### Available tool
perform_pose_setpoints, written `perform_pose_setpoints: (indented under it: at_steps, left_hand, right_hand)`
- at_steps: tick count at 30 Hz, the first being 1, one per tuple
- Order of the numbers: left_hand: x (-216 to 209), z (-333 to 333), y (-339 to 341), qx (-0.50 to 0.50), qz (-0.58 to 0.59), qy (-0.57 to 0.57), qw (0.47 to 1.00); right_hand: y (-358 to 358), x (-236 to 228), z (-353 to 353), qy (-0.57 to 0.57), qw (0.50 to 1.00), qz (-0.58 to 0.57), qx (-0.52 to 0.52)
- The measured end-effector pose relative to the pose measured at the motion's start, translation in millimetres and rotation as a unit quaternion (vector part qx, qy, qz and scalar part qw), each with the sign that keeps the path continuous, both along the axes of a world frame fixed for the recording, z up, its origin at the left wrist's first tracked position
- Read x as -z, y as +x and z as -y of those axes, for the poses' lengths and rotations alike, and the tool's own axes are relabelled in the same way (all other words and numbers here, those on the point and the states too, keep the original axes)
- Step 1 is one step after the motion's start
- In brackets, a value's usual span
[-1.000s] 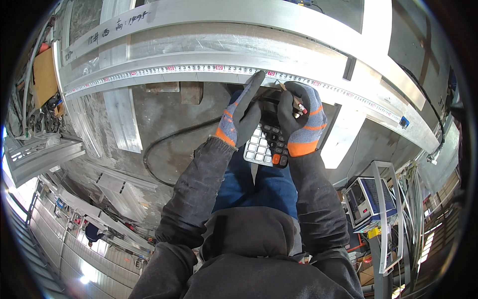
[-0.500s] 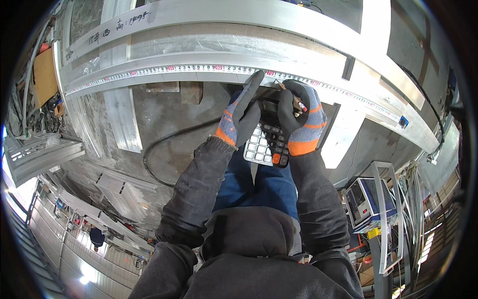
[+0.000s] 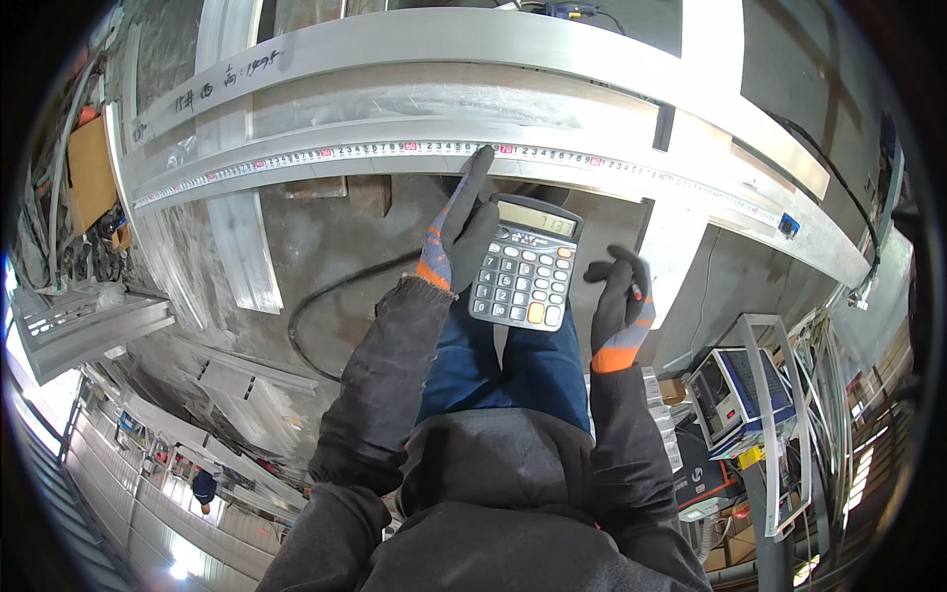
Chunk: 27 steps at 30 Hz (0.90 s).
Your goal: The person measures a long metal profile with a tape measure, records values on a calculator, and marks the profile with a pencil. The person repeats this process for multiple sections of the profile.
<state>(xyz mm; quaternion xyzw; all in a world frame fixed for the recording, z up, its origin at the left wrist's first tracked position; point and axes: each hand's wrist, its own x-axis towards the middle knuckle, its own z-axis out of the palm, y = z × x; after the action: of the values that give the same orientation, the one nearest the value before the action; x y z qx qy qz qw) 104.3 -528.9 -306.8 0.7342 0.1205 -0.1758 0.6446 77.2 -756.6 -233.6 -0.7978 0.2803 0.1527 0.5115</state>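
Observation:
My left hand, in a grey and orange glove with dark palm, grips the left edge of a calculator. Its index finger stretches up onto a long measuring tape laid along a silver metal profile. The calculator's keys and lit display face up above my lap. To the right of it, apart from it, my right hand is closed with bent fingers. Only a small reddish end of the pencil shows at that hand; the fingers hide the rest.
A wide metal bar with handwriting runs across the far side. Metal cross pieces lie under the profiles. A black cable curves over the floor. At the right stand a boxy machine and a metal frame.
My right hand has drawn back from the tape, down and right, uncovering the calculator. The calculator's face is tilted more into view. My left index finger remains at the tape.

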Motion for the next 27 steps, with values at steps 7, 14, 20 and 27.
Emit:
perform_pose_setpoints:
  at_steps: [7,14,20,27]
  left_hand:
    - [1.9,2.3,-3.3,-0.005,0.002,0.004,1.000]
    - [-4.6,3.9,1.4,0.023,0.030,0.061,0.997]
    - [-4.9,4.6,0.6,0.007,0.022,0.045,0.999]
    - [-2.5,0.8,-0.8,0.021,0.006,0.077,0.997]
  right_hand:
    - [-53.9,-2.3,3.2,0.251,0.954,-0.127,0.100]
    - [-49.4,-10.5,-2.2,0.242,0.960,-0.123,0.068]
    - [-30.4,1.2,20.4,0.162,0.979,-0.042,0.114]
    - [37.9,20.2,66.0,-0.152,0.971,0.169,-0.076]
